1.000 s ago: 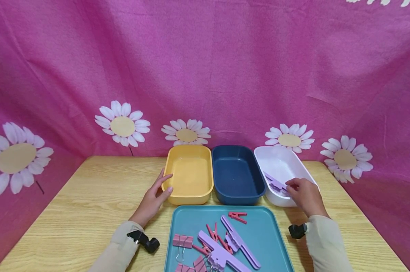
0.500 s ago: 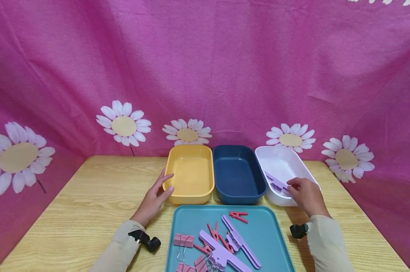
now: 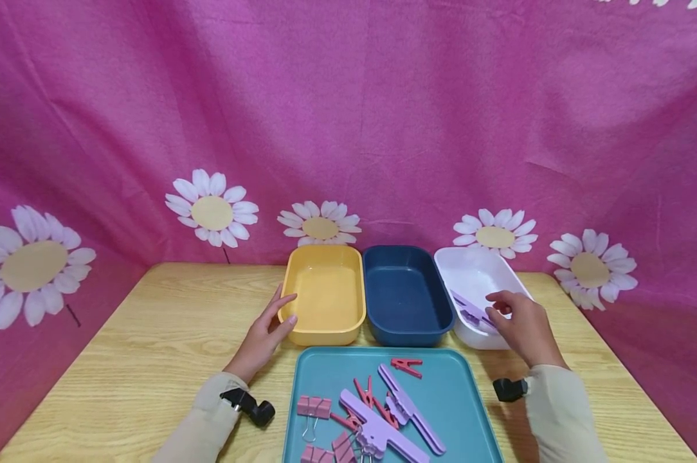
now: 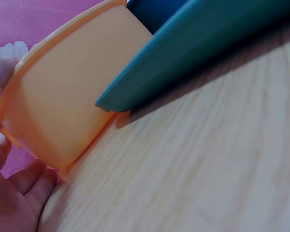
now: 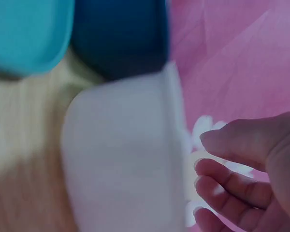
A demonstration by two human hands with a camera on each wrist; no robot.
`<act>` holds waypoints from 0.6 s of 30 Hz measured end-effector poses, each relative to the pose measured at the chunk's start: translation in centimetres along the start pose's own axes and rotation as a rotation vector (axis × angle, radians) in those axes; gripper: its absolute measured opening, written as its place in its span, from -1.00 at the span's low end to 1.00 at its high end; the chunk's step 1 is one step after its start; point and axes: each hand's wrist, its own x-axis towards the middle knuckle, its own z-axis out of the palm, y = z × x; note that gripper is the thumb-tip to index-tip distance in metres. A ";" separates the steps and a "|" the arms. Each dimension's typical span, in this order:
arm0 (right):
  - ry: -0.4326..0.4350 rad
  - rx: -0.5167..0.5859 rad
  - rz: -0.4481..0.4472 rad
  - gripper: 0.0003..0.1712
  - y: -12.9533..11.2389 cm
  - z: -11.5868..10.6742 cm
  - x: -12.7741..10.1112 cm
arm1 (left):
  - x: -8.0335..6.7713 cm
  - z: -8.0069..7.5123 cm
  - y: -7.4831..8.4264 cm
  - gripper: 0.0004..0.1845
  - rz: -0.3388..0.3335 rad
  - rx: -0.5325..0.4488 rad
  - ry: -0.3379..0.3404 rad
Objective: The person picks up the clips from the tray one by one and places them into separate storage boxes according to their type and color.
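Note:
My left hand (image 3: 274, 321) rests with straight fingers against the front left corner of the yellow bin (image 3: 325, 335); the left wrist view shows that hand (image 4: 9, 193) beside the bin's wall (image 4: 63, 101). A little above the front edge of the white bin (image 3: 470, 273) hovers my right hand (image 3: 503, 313), fingers relaxed and holding nothing. A purple clip (image 3: 469, 310) lies inside that bin just left of the fingertips. In the right wrist view the loose fingers (image 5: 232, 179) hang next to the white bin (image 5: 121, 154).
A dark blue bin (image 3: 409, 337) stands between the yellow and white ones. In front, a teal tray (image 3: 447, 386) holds long purple clips (image 3: 383, 432), red pegs (image 3: 406, 366) and pink binder clips (image 3: 314, 406). A pink flowered cloth backs the wooden table (image 3: 152, 334).
My right hand has lifted slightly off the purple clip and its fingers have loosened; the clip stays in the white bin. The left hand has not moved.

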 end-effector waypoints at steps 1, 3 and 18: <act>0.007 0.001 -0.012 -0.63 -0.4 -0.1 -0.1 | 0.0 0.0 0.0 -0.48 -0.003 -0.006 0.000; 0.026 0.007 -0.040 -0.63 -1.3 -0.3 -0.2 | 0.0 -0.1 0.0 -0.47 0.000 -0.013 -0.004; 0.132 0.029 -0.325 -0.58 -6.3 -0.6 -1.3 | -0.2 -0.2 0.6 -0.48 0.005 -0.019 -0.007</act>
